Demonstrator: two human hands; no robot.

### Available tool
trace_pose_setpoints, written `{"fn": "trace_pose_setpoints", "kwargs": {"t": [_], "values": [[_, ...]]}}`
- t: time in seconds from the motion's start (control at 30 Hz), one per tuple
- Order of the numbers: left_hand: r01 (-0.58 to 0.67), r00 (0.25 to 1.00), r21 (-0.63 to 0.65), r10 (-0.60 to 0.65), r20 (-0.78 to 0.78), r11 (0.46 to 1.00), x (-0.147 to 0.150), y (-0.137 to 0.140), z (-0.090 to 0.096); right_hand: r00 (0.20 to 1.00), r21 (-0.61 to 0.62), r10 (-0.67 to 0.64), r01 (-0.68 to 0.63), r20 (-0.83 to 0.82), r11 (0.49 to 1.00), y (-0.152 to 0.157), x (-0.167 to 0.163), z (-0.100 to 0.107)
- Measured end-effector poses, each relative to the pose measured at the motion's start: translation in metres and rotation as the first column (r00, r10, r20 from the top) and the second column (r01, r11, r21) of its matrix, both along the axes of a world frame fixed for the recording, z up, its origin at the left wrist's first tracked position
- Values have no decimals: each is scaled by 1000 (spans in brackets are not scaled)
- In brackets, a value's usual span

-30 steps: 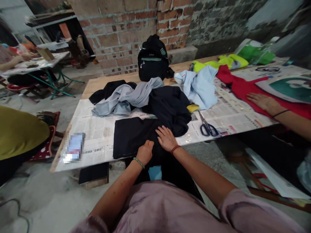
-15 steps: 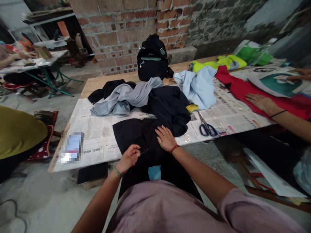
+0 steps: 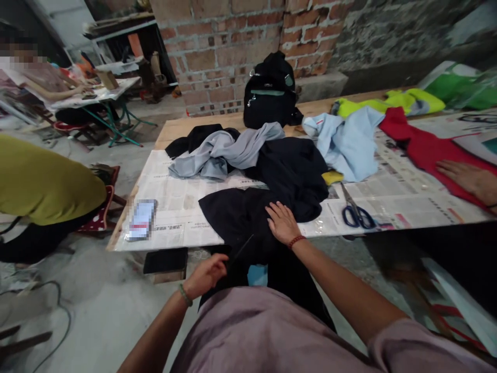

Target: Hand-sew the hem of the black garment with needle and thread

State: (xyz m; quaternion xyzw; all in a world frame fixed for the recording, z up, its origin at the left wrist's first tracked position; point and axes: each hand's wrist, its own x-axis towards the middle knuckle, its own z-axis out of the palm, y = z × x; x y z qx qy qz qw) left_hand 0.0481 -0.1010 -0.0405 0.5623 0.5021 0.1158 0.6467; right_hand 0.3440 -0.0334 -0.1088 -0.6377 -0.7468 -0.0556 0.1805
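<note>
Black cloth (image 3: pixel 236 212) lies over the table's front edge and hangs down toward my lap. My right hand (image 3: pixel 283 224) rests flat on it, fingers stretched out, with a red bead bracelet at the wrist. To the left of the cloth's hanging part, my left hand (image 3: pixel 209 272) is closed in a pinch. A thin thread (image 3: pixel 243 247) runs from near these fingertips up to the cloth. Whether a needle is in the fingers is too small to tell. Blue-handled scissors (image 3: pixel 356 213) lie to the right of my right hand.
Behind the cloth are a dark garment (image 3: pixel 293 168), a grey garment (image 3: pixel 233 150), a light blue garment (image 3: pixel 347 142) and a black backpack (image 3: pixel 269 96). A phone (image 3: pixel 142 220) lies at the left. A co-worker's hand (image 3: pixel 466 178) presses red cloth (image 3: pixel 430 150). Someone in mustard (image 3: pixel 50 181) sits left.
My left hand has drawn back toward me and away from the cloth, and the thread now stretches out straight. My right hand stays on the cloth. The view has turned to the left.
</note>
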Motion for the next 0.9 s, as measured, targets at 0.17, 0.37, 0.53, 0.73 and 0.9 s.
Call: {"fn": "trace_pose_setpoints", "kwargs": {"t": [0.17,0.37,0.53,0.73,0.9], "values": [[149,973,74,-133,-187,986,20,12,-3,1000,8,3,-3,11,1000,0,0,-1],[-33,899,774,356,-254,633,35,36,-14,1000,6,2,-2,-2,1000,0,0,-1],[244,831,722,244,-500,648,68,42,-18,1000,1,1,-1,-10,1000,0,0,0],[380,720,584,167,-674,717,93,55,-22,1000,-8,-1,1,-20,1000,0,0,0],[449,735,524,35,-678,724,89,67,-18,1000,-4,-3,3,-24,1000,1,0,0]]}}
